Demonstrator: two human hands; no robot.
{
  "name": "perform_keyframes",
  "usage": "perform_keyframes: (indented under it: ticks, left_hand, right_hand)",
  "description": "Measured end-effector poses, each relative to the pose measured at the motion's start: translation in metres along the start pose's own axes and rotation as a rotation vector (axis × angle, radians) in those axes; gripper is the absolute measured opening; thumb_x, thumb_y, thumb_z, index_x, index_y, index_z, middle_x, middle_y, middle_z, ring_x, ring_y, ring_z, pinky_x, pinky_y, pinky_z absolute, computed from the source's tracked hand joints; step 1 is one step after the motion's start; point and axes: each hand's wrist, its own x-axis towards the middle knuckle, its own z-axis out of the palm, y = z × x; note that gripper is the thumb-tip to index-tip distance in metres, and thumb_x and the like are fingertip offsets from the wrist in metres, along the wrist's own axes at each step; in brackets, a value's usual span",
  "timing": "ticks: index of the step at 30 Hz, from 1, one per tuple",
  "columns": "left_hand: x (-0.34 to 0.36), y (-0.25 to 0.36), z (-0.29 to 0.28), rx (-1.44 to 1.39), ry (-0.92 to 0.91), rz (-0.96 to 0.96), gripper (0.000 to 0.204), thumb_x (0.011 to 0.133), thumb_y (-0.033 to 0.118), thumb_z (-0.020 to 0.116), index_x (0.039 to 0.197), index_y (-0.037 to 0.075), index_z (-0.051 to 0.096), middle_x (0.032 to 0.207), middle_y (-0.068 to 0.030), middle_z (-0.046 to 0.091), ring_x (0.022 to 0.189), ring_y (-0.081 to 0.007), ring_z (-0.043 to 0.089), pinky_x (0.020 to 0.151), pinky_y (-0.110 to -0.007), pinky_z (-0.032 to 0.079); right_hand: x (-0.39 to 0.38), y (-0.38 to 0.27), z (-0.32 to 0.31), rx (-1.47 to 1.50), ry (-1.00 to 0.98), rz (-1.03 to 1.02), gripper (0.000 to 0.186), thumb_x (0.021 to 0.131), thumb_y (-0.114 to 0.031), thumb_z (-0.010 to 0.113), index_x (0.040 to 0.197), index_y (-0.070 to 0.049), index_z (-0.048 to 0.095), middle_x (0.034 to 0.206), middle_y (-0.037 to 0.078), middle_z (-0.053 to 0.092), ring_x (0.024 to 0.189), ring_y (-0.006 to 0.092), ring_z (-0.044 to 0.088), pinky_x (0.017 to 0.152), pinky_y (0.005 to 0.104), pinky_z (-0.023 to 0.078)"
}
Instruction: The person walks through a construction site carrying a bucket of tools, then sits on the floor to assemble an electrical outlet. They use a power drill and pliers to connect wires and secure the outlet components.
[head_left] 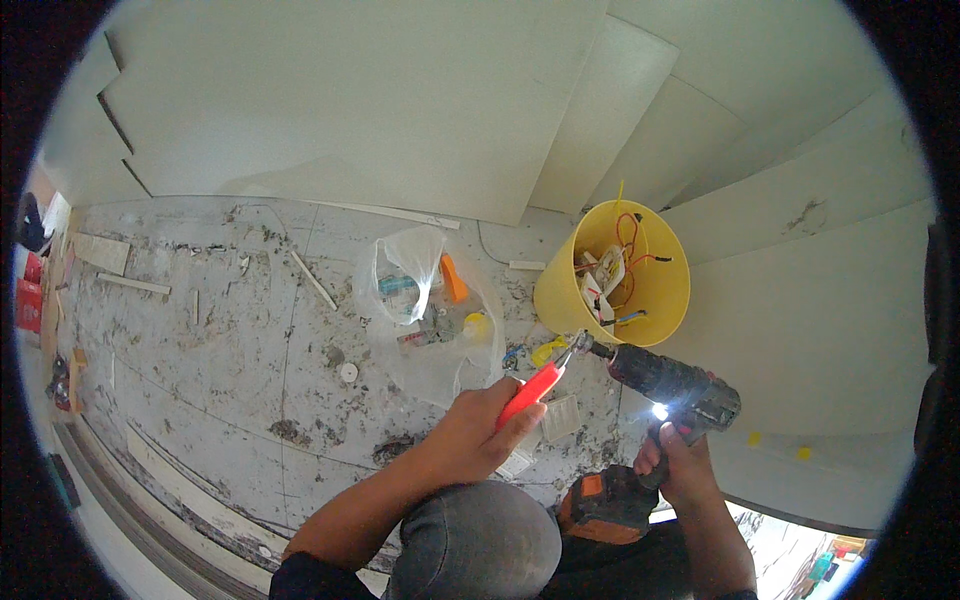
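Observation:
My left hand is closed round the handle of red-handled pliers; their metal end reaches up to the front of a cordless drill. Whether the metal end grips the drill's bit or only touches it is too small to tell. My right hand wraps round the drill's grip, one finger near the trigger. The drill is black, points to the left, and its work light shines. Its orange-and-black battery hangs low beside my knee.
A yellow bucket with wires and white pieces stands just beyond the drill. Left of it lies a clear plastic bag with small items and an orange piece. Pale panels rise behind; strips and debris litter the dirty floor.

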Motion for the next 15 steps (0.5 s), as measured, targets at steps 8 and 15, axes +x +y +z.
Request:
perform_keyframes:
  ticks: [8,15]
  left_hand:
    - [0.013,-0.015,0.011,-0.046,0.442,-0.097,0.036,0.106,0.038,0.057,0.105,0.002,0.057,0.076,-0.0244,0.065,0.072,-0.0455,0.067,0.064,-0.051,0.049]
    - [-0.009,-0.037,-0.025,-0.025,0.374,-0.021,0.035,0.105,0.037,0.058,0.108,0.002,0.056,0.078,-0.0238,0.065,0.076,-0.0466,0.066,0.066,-0.052,0.049]
  right_hand:
    - [0.008,-0.001,0.010,-0.171,0.000,-0.043,0.022,0.101,-0.007,0.062,0.110,-0.014,0.043,0.079,0.007,0.056,0.062,0.0206,0.059,0.056,0.0396,0.054]
    - [0.003,-0.015,-0.007,-0.020,0.084,-0.051,0.026,0.102,-0.012,0.065,0.115,-0.014,0.043,0.075,0.006,0.057,0.060,0.0216,0.059,0.055,0.0395,0.053]
